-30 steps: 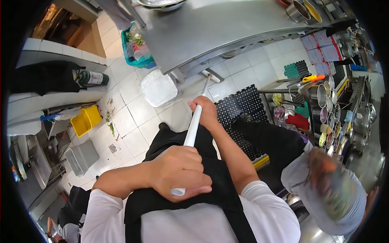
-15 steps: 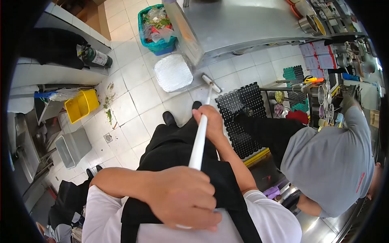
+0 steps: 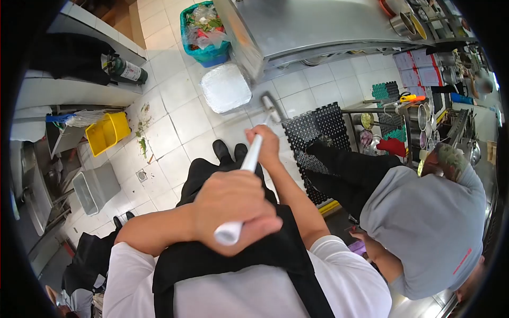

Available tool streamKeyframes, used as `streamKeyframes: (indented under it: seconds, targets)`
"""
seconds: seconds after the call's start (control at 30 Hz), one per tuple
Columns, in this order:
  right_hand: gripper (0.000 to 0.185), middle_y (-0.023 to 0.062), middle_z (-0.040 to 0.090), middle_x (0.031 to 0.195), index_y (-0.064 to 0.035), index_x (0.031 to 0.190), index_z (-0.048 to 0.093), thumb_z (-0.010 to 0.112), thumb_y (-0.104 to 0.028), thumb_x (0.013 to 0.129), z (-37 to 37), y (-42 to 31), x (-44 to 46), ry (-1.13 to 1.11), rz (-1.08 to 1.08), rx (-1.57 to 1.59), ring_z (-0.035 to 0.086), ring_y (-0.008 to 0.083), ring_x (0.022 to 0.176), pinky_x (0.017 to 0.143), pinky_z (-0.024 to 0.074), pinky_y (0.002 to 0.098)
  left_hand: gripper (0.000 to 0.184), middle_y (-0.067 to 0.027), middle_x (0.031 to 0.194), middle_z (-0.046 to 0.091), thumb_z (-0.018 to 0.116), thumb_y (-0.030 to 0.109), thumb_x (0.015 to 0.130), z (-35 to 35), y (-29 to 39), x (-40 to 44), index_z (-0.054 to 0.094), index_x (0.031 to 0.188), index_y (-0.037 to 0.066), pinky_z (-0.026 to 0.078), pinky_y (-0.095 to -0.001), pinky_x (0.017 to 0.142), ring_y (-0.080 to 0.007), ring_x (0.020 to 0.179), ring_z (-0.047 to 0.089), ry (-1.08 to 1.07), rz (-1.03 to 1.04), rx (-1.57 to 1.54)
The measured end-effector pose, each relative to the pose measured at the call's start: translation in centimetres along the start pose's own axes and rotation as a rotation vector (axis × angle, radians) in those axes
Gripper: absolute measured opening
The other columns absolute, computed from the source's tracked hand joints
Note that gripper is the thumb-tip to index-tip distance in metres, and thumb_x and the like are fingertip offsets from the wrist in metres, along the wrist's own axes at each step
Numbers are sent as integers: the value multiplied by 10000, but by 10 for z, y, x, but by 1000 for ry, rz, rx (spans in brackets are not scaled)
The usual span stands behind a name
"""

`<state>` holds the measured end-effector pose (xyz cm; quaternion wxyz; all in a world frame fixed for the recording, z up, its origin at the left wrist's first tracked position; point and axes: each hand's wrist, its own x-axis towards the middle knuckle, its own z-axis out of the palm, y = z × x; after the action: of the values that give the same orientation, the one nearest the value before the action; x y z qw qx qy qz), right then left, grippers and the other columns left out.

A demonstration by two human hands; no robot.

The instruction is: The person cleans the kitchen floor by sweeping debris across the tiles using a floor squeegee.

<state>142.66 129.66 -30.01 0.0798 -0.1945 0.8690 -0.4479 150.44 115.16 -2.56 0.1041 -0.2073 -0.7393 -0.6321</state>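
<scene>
My left hand is wrapped round the upper end of a white-handled broom, and the handle's tip pokes out below my thumb. Farther down the handle, my right hand is closed on it too. The small broom head rests near the floor tiles beyond my shoes, between a foil-covered block and a black perforated mat. Motion blurs that head, and its bristles cannot be made out.
Scraps of greens lie on the tiles at left, near a yellow bucket and a grey bin. A bag-lined waste bin stands beside the steel table. A co-worker in grey stands close at right.
Both hands have shifted forward and slightly left with the broom, exposing the handle's end. My shoes are now closer together. The co-worker's arms have moved.
</scene>
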Motion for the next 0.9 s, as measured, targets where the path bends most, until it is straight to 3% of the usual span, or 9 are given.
streamKeyframes:
  seconds: [0.13,0.27,0.33,0.4,0.47,0.57,0.67,0.8,0.9]
  targets:
    - [296,167,610,730,-34,719,625,749,-240,891,-17,-48,-21,-196,-68,3,615,372,750,683,494,471,166,-25,583,493,854,135,810,-15,44,-8,713,810,47,359,-349,466,-211,482,487,-157,141,-140]
    - [310,167,607,732,-33,710,616,746,-246,895,-44,-65,-29,-130,-133,-53,616,371,757,680,489,486,229,-20,589,460,852,175,851,-12,70,-6,699,812,9,334,-340,450,-187,447,450,-150,200,-339]
    - [304,168,606,734,-30,706,610,740,-223,902,-55,-39,-19,-5,-157,-93,615,378,747,667,483,478,214,-32,620,488,845,169,845,-5,53,-6,690,793,31,356,-337,469,-208,496,490,-171,231,-314]
    - [289,173,601,761,-30,731,587,723,-216,906,-64,7,-5,44,-121,-97,601,403,775,686,478,511,196,-56,654,534,823,136,832,10,28,-5,664,761,46,422,-362,550,-254,582,547,-250,172,2]
    - [288,177,593,762,-29,729,574,726,-198,906,-66,61,12,160,-107,-106,591,402,748,669,465,502,190,-83,678,562,805,112,806,43,-24,-10,637,736,57,466,-401,655,-300,657,572,-101,134,-101]
    - [294,176,589,756,-30,717,563,727,-183,907,-53,105,20,263,-74,-138,585,404,727,663,464,495,167,-101,686,573,781,113,816,63,-67,-18,641,745,55,475,-431,703,-322,665,573,-92,13,-102]
    - [299,175,600,765,-30,717,573,727,-196,912,-36,74,4,172,-27,51,589,402,731,671,470,493,154,-95,687,579,770,132,828,55,-48,-12,653,751,69,476,-425,681,-323,656,571,-106,-8,-56]
    - [293,170,638,796,-36,736,629,732,-253,905,-26,5,-21,-31,-42,-21,630,394,768,703,502,485,111,-45,639,568,793,150,806,19,27,-9,696,769,110,449,-382,552,-274,572,564,-104,13,13]
    - [289,171,616,731,-14,730,619,745,-212,898,-37,-52,-34,-123,-124,20,629,382,736,661,495,472,230,-25,574,527,805,243,884,2,62,-16,705,770,70,418,-359,487,-224,490,524,-103,130,-83]
